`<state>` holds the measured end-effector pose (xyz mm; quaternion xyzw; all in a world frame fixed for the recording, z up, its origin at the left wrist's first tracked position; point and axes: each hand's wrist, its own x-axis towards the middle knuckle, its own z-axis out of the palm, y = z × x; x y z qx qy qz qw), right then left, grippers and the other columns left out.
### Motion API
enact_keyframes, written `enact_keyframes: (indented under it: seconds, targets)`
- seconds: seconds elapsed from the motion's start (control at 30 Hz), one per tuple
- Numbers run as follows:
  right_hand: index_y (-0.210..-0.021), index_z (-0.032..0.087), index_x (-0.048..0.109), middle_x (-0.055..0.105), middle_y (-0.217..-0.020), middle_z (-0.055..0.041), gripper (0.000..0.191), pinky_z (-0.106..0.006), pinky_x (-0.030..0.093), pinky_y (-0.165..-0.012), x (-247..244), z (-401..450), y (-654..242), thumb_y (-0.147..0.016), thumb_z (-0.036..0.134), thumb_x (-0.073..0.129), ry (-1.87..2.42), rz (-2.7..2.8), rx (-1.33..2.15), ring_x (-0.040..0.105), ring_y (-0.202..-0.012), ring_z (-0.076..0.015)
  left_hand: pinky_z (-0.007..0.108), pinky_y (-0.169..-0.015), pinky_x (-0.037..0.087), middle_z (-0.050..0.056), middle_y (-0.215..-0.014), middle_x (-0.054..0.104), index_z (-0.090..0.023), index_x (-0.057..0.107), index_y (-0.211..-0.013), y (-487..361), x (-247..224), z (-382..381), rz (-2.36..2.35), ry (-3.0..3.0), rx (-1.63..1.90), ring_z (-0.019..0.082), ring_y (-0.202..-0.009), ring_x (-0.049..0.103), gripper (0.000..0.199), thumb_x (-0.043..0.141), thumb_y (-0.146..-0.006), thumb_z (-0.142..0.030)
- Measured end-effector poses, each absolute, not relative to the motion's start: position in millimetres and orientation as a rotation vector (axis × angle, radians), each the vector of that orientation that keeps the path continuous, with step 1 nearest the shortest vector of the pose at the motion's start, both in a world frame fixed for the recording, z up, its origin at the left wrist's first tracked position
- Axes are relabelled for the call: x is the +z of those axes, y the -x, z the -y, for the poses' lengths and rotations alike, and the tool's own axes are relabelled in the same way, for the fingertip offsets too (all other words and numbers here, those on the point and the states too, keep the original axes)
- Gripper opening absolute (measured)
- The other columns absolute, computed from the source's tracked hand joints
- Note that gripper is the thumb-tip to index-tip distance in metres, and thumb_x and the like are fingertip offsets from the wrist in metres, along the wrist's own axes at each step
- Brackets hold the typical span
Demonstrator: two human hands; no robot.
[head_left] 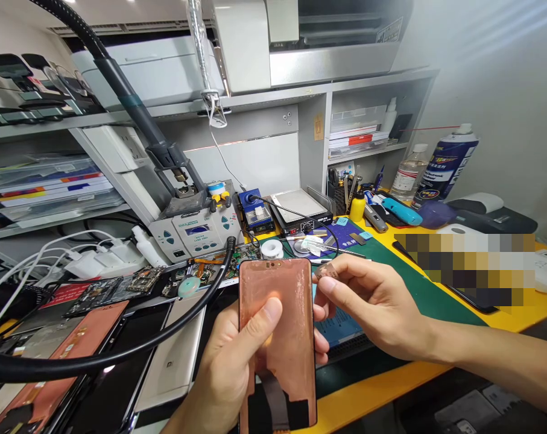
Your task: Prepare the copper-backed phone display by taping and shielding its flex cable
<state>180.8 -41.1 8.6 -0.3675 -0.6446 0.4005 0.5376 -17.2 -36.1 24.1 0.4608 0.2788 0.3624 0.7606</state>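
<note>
My left hand (225,367) holds a phone display panel (277,325) upright, with its copper-coloured back facing me and the thumb lying across its face. A dark flat ribbon cable (273,407) hangs on the panel's lower part. My right hand (373,304) is beside the panel's upper right edge, not touching it. Its thumb and forefinger pinch a small, thin brownish piece (326,271), too small to identify. A green work mat (418,295) lies beneath my right hand.
A black flexible hose (119,343) arcs across the left foreground, near my left hand. Opened phones and boards (119,292) crowd the bench at left. Behind stand a soldering station (192,235), a solder spool (272,248), a spray can (447,163) and shelves on the yellow bench (463,328).
</note>
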Motion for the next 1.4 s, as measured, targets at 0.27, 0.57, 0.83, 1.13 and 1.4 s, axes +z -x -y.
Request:
enact_keyframes:
  seconds: [0.27, 0.57, 0.83, 1.13, 1.4]
  targets:
    - [-0.085, 0.017, 0.059, 0.066, -0.072, -0.0026, 0.018, -0.027, 0.052, -0.06, 9.0, 42.9, -181.4, -0.097, 0.031, 0.056, 0.875, 1.541, 0.955, 0.062, -0.064, -0.0143, 0.035, -0.072, 0.06, 0.015, -0.086, 0.077, -0.01, 0.074, -0.104, 18.1, 24.1, 36.1, -0.635, -1.0, 0.778, 0.025, -0.074, 0.073, 0.036, 0.051, -0.095, -0.036]
    - [-0.086, 0.017, 0.06, 0.067, -0.073, -0.0037, 0.018, -0.028, 0.052, -0.061, 8.2, 42.6, -181.3, -0.097, 0.031, 0.056, 0.875, 1.545, 0.955, 0.062, -0.064, -0.0148, 0.032, -0.069, 0.06, 0.015, -0.085, 0.077, -0.01, 0.075, -0.1, 16.3, 22.6, 36.5, -0.615, -1.011, 0.796, 0.024, -0.072, 0.073, 0.035, 0.048, -0.096, -0.032]
    - [-0.086, 0.017, 0.059, 0.066, -0.073, -0.0028, 0.018, -0.028, 0.051, -0.06, 9.3, 42.9, -181.8, -0.097, 0.03, 0.055, 0.861, 1.553, 0.962, 0.062, -0.064, -0.0144, 0.033, -0.069, 0.061, 0.014, -0.091, 0.077, -0.01, 0.076, -0.101, 14.4, 22.5, 36.8, -0.619, -0.987, 0.825, 0.024, -0.072, 0.073, 0.033, 0.051, -0.095, -0.03]
    - [-0.086, 0.017, 0.059, 0.065, -0.073, -0.0025, 0.017, -0.028, 0.051, -0.061, 7.4, 43.7, -182.0, -0.098, 0.029, 0.055, 0.85, 1.552, 0.967, 0.062, -0.065, -0.0142, 0.034, -0.068, 0.061, 0.014, -0.092, 0.077, -0.011, 0.076, -0.099, 14.9, 22.4, 37.4, -0.653, -0.963, 0.823, 0.024, -0.072, 0.073, 0.031, 0.057, -0.091, -0.034]
    - [-0.086, 0.017, 0.06, 0.064, -0.074, -0.0023, 0.016, -0.028, 0.051, -0.061, 6.3, 41.2, -181.1, -0.097, 0.029, 0.055, 0.844, 1.541, 0.979, 0.061, -0.065, -0.0142, 0.035, -0.07, 0.061, 0.014, -0.092, 0.077, -0.011, 0.076, -0.1, 15.4, 22.1, 36.6, -0.666, -0.973, 0.815, 0.024, -0.073, 0.073, 0.031, 0.057, -0.091, -0.034]
